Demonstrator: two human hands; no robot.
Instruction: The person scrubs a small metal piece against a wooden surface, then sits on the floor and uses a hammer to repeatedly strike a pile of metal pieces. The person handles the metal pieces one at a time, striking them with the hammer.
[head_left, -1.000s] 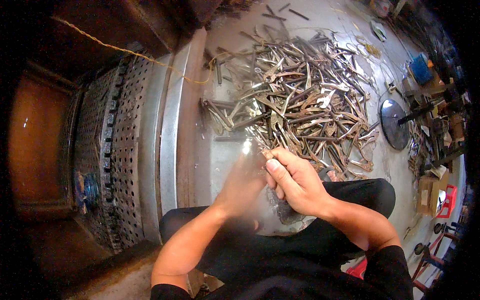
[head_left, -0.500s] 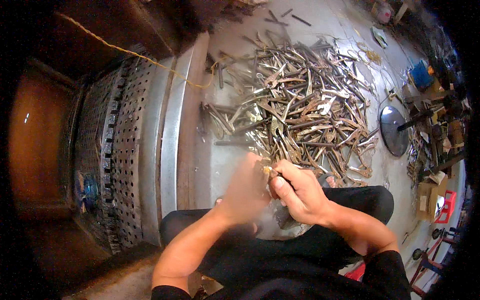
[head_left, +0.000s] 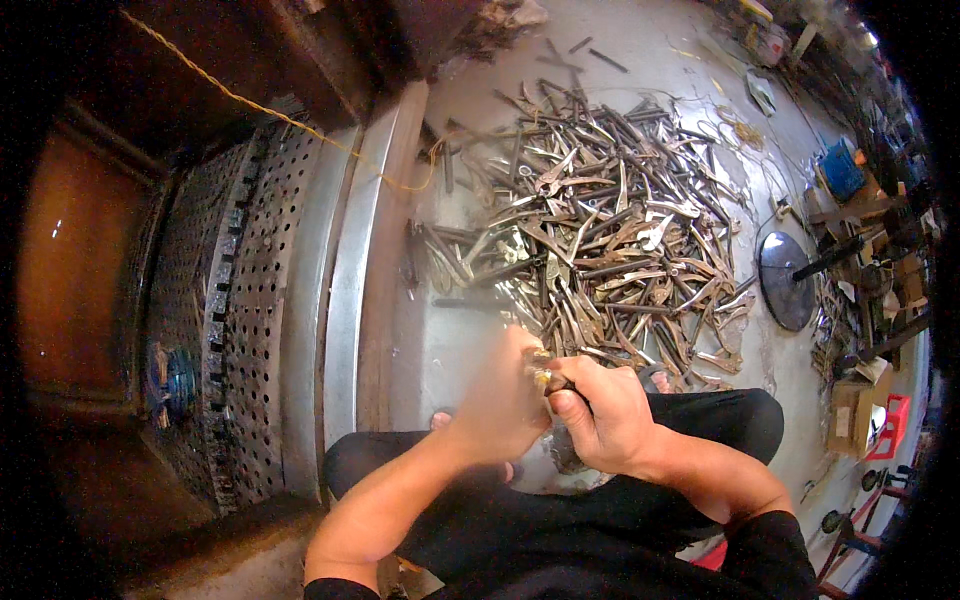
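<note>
In front of my lap, my two hands meet at a small metal piece [head_left: 543,379] with a yellowish spot. My right hand [head_left: 612,412] is closed, thumb and curled fingers pinching that piece; most of it is hidden. Against it lies my left hand [head_left: 497,402], smeared by motion, so its grip cannot be made out. Just beyond both hands spreads a large heap of metal tool parts [head_left: 610,235], silvery, brown and dark, shaped like plier halves and handles, some looking rusty. Below my right hand is a dark object [head_left: 568,455], partly covered.
A perforated metal panel [head_left: 265,220] stands to the left behind a metal ledge [head_left: 355,290]. Over it runs a yellow cord [head_left: 235,95]. A round black stand base [head_left: 787,282] is at the right. Farther right are a cardboard box [head_left: 853,412] and a red plastic item [head_left: 893,425].
The whole scene has shifted slightly downward in view. Both hands stay together at the metal piece; the left one is blurred in both frames.
</note>
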